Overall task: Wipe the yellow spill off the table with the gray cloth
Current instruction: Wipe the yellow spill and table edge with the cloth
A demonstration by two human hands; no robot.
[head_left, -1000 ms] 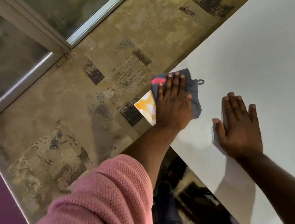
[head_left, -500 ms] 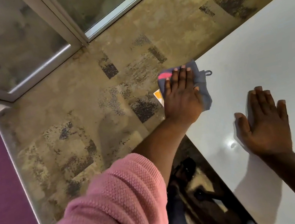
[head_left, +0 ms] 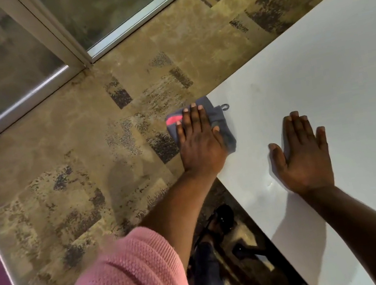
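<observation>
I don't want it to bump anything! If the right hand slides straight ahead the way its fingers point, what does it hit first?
Nothing, it seems. The right hand lies flat on the white table, fingers pointing up the bare tabletop. The gray cloth sits off to its left, out of that line.

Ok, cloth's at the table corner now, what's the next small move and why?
Probably lift the gray cloth slightly with the left hand to check underneath: no yellow shows on the table, but the cloth covers the corner. The right hand rests flat on the table.
</observation>
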